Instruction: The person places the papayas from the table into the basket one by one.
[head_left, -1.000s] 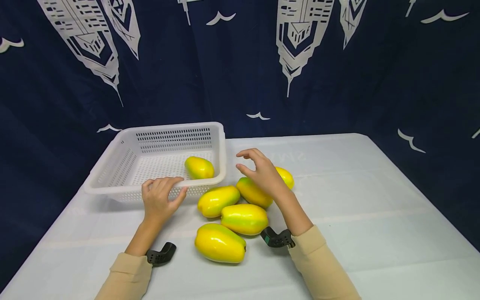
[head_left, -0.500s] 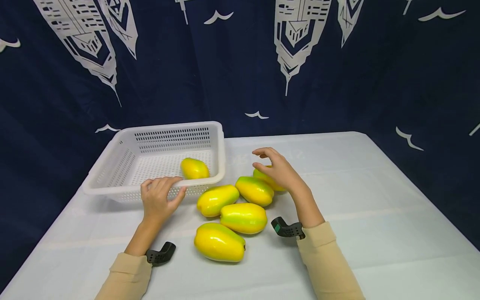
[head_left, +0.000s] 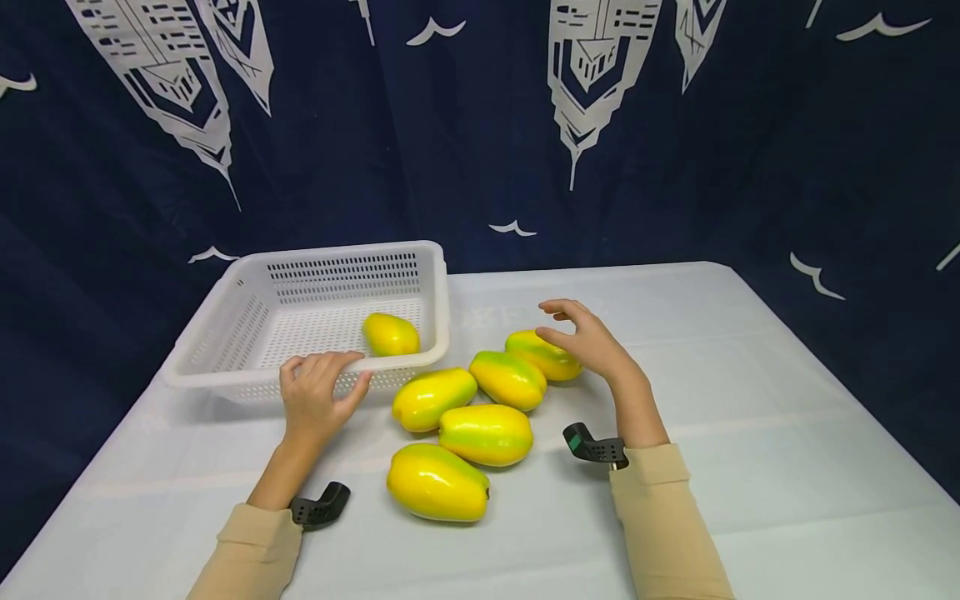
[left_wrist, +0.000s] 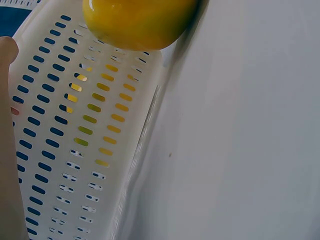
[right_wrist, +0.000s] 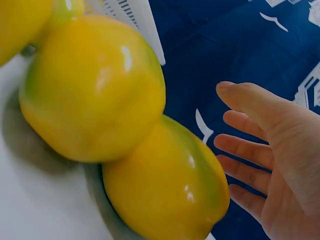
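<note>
My left hand (head_left: pixel 315 398) grips the near rim of the white slotted basket (head_left: pixel 191 379), thumb outside and fingers over the edge. One yellow-green papaya (head_left: pixel 391 335) lies inside at the basket's right. My right hand (head_left: pixel 588 337) is empty, fingers loosely bent, beside and above the farthest papaya on the table (head_left: pixel 542 354). In the right wrist view, that papaya (right_wrist: pixel 165 180) is next to the hand (right_wrist: pixel 280 160), with a gap between them. The left wrist view shows the basket's slotted wall (left_wrist: pixel 50 115) and a papaya (left_wrist: pixel 140 20) at its outer corner.
Several more papayas lie between the arms: one near the basket's corner (head_left: pixel 433 400), one behind it to the right (head_left: pixel 508 380), one in the middle (head_left: pixel 486 435) and one nearest (head_left: pixel 438 483). A dark blue printed curtain (head_left: pixel 480 150) hangs behind the white table (head_left: pixel 750 400).
My right hand has moved right, uncovering the farther papayas. The papaya in the basket has shifted slightly left. My left hand keeps its grip on the rim.
</note>
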